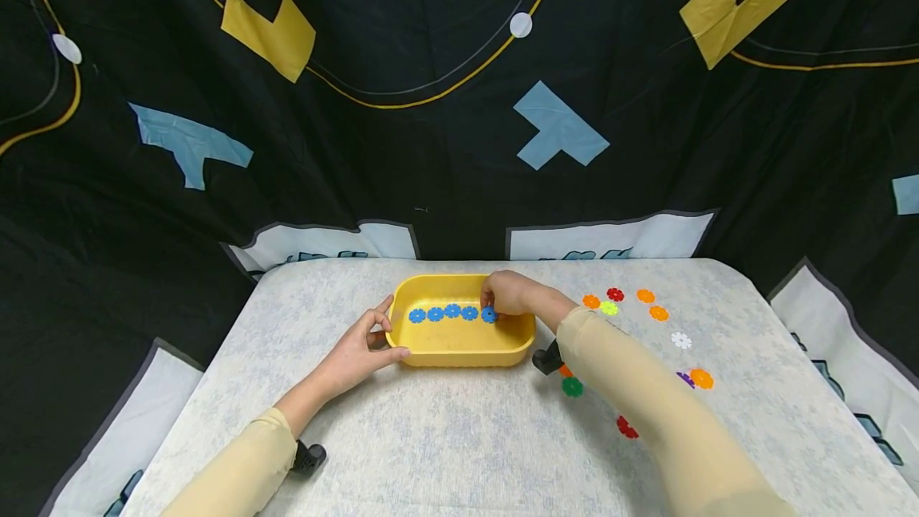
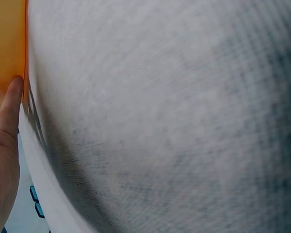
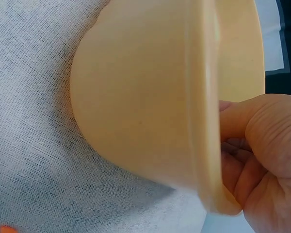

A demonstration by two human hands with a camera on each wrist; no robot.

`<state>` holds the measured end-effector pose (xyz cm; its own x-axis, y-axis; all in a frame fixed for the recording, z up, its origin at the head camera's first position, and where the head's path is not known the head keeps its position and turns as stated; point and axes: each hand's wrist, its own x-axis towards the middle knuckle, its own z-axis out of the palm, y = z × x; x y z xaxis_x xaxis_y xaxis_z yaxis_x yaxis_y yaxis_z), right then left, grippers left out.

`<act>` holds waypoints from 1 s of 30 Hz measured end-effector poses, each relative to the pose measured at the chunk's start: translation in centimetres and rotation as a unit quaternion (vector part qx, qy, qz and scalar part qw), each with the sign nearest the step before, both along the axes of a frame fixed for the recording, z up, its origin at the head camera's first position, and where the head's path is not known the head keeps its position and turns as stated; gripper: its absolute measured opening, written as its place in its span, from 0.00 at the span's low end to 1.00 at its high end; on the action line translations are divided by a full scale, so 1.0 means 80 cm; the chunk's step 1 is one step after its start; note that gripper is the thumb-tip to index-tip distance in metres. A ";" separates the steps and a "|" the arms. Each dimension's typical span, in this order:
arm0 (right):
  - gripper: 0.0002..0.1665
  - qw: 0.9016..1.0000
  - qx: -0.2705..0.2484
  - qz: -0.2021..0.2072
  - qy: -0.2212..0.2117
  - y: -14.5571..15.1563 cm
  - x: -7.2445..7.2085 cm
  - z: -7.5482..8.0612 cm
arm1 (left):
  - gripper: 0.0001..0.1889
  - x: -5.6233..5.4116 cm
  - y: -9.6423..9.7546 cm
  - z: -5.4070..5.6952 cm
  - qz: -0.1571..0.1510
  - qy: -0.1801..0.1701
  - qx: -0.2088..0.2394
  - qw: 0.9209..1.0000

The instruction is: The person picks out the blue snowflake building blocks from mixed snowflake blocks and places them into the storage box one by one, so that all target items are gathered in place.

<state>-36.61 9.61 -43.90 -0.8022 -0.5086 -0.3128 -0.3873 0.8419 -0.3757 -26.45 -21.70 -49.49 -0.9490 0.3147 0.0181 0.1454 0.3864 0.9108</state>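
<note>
A blue flower piece lies inside the yellow tray, toward the tray's right end, under the fingers of the right hand. Those fingers are bunched and curled down onto it and appear to pinch its far edge; the right wrist view hides the tips behind the tray wall. It looks like thin, light, fairly stiff plastic, probably a little slippery and awkward to lift once flat, so its notched rim seems the best place to take hold.

To its left, four matching blue pieces form a slightly uneven row running toward the tray's left end, each just apart from the next.

The left hand holds that left end, thumb against the near left corner and the other fingers, parted, at the end wall. The tray looks light and rigid, likely to slide if bumped, and its rim gives a ready grip.

The tray sits near the middle of the table's far edge. Between it and the table's right edge lie scattered loose flower pieces in orange, red, yellow-green, white, purple and green, some partly covered by the right sleeve. A black backcloth hangs beyond the far edge.
</note>
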 end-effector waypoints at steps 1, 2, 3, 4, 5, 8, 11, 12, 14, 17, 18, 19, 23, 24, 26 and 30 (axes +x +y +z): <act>0.14 1.000 0.005 0.004 0.004 0.000 0.000 -0.001 | 0.29 0.000 0.000 0.000 0.000 0.000 0.000 1.000; 0.14 1.000 0.009 0.006 0.008 0.000 -0.001 -0.001 | 0.29 0.000 0.000 0.000 0.000 0.000 0.001 1.000; 0.14 1.000 0.011 0.008 0.011 0.000 -0.001 -0.002 | 0.29 0.001 0.000 0.000 0.000 0.000 0.002 1.000; 0.15 1.000 0.012 0.008 0.012 0.000 -0.001 -0.002 | 0.29 0.000 0.000 0.000 0.000 0.000 0.002 1.000; 0.15 1.000 0.013 0.008 0.013 0.000 -0.002 -0.003 | 0.29 0.000 0.000 -0.001 0.000 0.000 0.002 1.000; 0.16 1.000 0.008 -0.003 0.007 0.001 -0.002 -0.003 | 0.29 0.001 0.000 -0.001 0.002 0.001 0.001 1.000; 0.15 1.000 0.006 -0.007 0.008 0.002 -0.002 -0.003 | 0.29 0.000 0.000 -0.002 0.002 0.001 -0.001 1.000; 0.15 1.000 0.006 -0.008 0.008 0.003 -0.002 -0.003 | 0.29 0.000 0.000 -0.002 0.002 0.001 -0.002 1.000; 0.14 1.000 0.007 -0.003 0.012 0.004 -0.002 -0.002 | 0.29 -0.001 0.000 -0.003 0.002 0.001 -0.002 1.000; 0.14 1.000 0.003 0.003 0.013 0.006 -0.002 0.002 | 0.29 -0.001 0.000 -0.003 0.001 0.002 -0.003 1.000; 0.15 1.000 -0.001 0.004 0.011 0.007 -0.001 0.003 | 0.29 -0.001 0.000 -0.002 0.001 0.003 -0.003 1.000; 0.15 1.000 -0.005 0.005 0.009 0.008 -0.001 0.005 | 0.29 -0.001 0.000 -0.002 0.000 0.004 -0.003 1.000; 0.16 1.000 -0.026 0.006 -0.002 0.013 0.000 0.012 | 0.28 0.000 0.001 -0.001 0.002 0.006 -0.005 1.000; 0.16 0.999 -0.032 0.009 -0.003 0.015 0.000 0.015 | 0.28 0.000 0.001 -0.002 0.004 0.005 -0.006 1.000; 0.16 0.999 -0.045 0.014 -0.006 0.018 0.002 0.020 | 0.27 0.000 0.001 -0.002 0.007 0.003 -0.009 1.000; 0.18 0.997 -0.074 0.018 -0.015 0.028 0.005 0.031 | 0.28 0.001 0.003 0.000 0.012 -0.001 -0.010 1.000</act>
